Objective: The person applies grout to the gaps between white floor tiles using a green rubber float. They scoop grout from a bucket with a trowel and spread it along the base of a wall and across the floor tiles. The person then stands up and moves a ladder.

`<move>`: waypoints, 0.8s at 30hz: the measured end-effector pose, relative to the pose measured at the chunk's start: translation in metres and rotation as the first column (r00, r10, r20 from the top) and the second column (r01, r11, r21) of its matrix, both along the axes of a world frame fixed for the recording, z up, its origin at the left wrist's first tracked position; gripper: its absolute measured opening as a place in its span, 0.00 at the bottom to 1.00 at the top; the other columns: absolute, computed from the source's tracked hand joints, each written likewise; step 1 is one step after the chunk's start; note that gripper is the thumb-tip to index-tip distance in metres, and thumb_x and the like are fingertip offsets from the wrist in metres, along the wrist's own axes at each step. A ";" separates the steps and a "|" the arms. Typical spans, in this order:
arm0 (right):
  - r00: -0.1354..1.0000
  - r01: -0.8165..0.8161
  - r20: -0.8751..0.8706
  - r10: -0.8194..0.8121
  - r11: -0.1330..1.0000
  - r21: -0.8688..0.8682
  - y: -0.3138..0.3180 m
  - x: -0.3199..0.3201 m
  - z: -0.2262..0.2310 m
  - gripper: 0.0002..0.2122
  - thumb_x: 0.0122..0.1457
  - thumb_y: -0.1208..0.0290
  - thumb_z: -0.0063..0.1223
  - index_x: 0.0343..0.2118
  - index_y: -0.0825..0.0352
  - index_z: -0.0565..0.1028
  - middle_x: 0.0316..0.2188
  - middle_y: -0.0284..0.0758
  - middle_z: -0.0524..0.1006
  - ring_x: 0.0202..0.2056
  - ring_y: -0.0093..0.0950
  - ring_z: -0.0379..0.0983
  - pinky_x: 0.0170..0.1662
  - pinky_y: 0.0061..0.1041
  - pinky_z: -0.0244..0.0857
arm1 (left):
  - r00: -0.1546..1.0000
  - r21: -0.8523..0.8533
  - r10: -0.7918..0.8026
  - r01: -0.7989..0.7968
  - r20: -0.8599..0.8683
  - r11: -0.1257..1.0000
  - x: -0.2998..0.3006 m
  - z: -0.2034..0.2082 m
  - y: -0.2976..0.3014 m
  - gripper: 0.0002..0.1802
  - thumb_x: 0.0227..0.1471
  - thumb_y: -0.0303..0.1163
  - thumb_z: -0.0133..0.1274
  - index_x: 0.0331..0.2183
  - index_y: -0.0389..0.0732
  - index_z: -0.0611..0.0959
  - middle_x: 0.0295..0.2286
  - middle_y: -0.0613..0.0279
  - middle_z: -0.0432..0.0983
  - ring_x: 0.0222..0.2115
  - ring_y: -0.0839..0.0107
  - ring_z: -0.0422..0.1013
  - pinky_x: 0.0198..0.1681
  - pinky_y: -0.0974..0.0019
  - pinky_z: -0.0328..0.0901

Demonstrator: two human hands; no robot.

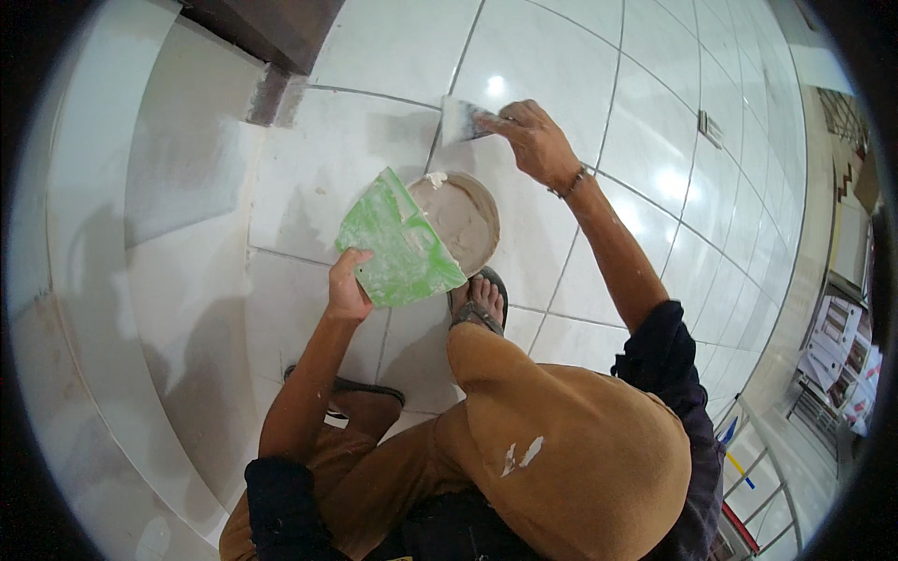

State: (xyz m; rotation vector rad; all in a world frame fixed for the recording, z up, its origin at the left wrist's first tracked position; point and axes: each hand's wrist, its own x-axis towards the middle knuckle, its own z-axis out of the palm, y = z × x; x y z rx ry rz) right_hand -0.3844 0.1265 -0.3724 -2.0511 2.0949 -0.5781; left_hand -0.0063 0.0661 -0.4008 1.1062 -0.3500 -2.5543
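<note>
My left hand (349, 286) grips the lower left corner of a flat green plastic board (398, 248), smeared with whitish putty. Its thumb lies on top and the fingers are hidden beneath. Along the board's upper right edge clings a strip of putty. Partly under that edge, a round tub (458, 224) of beige putty stands on the floor, its surface uneven. Beyond the tub, my right hand (535, 140) is closed around a putty knife (462, 122). The wide blade points left, coated with pale putty, apart from both board and tub.
White glossy floor tiles (393, 47) spread ahead and right. A pale wall (187, 178) with a grey patch rises on the left, beside a dark brown door frame (271, 33). My sandalled foot (482, 299) is close to the tub. A metal ladder (762, 467) is at lower right.
</note>
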 end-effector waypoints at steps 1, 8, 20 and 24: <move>0.996 0.077 0.058 -0.074 0.996 -0.046 0.007 0.002 0.006 0.23 0.59 0.85 0.54 0.54 0.53 0.81 0.40 0.34 0.80 0.43 0.34 0.72 0.46 0.33 0.72 | 1.000 -0.011 0.003 -0.003 -0.004 1.000 -0.003 0.003 -0.002 0.25 0.55 0.31 0.51 0.53 0.32 0.74 0.47 0.52 0.76 0.46 0.57 0.76 0.51 0.52 0.74; 0.428 0.117 0.848 -0.313 0.949 0.292 0.066 0.048 0.054 0.19 0.67 0.69 0.43 0.57 0.74 0.72 0.24 0.29 0.73 0.21 0.15 0.65 0.24 0.18 0.61 | 0.992 -0.302 0.004 0.035 0.128 0.953 -0.022 0.046 -0.023 0.24 0.58 0.27 0.55 0.56 0.36 0.74 0.47 0.56 0.77 0.47 0.65 0.75 0.50 0.60 0.73; 0.352 0.179 0.774 -0.527 0.849 0.496 0.094 0.121 0.063 0.16 0.69 0.61 0.53 0.38 0.73 0.74 0.22 0.31 0.70 0.24 0.20 0.61 0.27 0.26 0.59 | 0.958 -0.798 0.047 0.209 0.284 0.566 -0.058 0.098 -0.024 0.17 0.65 0.29 0.54 0.53 0.32 0.78 0.46 0.60 0.78 0.47 0.72 0.72 0.51 0.66 0.67; 0.404 0.159 0.763 -0.505 0.860 0.485 0.089 0.122 0.063 0.17 0.69 0.60 0.53 0.34 0.72 0.74 0.20 0.32 0.67 0.24 0.20 0.60 0.26 0.28 0.56 | 0.930 -0.843 -0.042 0.349 0.364 0.409 -0.050 0.103 -0.023 0.16 0.66 0.29 0.54 0.51 0.32 0.78 0.44 0.59 0.79 0.44 0.72 0.73 0.49 0.66 0.68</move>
